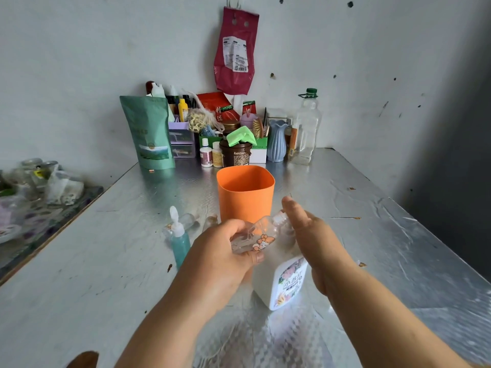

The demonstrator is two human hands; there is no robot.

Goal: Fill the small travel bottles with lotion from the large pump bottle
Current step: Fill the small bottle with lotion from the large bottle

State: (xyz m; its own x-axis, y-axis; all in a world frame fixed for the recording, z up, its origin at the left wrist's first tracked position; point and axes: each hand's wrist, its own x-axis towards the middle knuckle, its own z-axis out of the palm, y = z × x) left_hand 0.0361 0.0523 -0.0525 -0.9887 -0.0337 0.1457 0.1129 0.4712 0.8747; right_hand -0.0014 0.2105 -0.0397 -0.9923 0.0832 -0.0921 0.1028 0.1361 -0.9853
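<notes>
Left hand [225,251] grips clear travel bottle [255,235] above counter [372,235] centre, toward front edge. Long axis tilted, neck up-right, just beside pump bottle [281,277] head. Right hand [313,240] covers pump; finger curl hidden, cannot tell. Judgement: neck needs aligning under spout.

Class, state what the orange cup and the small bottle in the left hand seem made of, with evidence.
Orange square-rimmed cup: probably matte plastic; even colour, no glare. Small clear bottle: likely glossy transparent plastic; shiny highlights, background shows through.
</notes>
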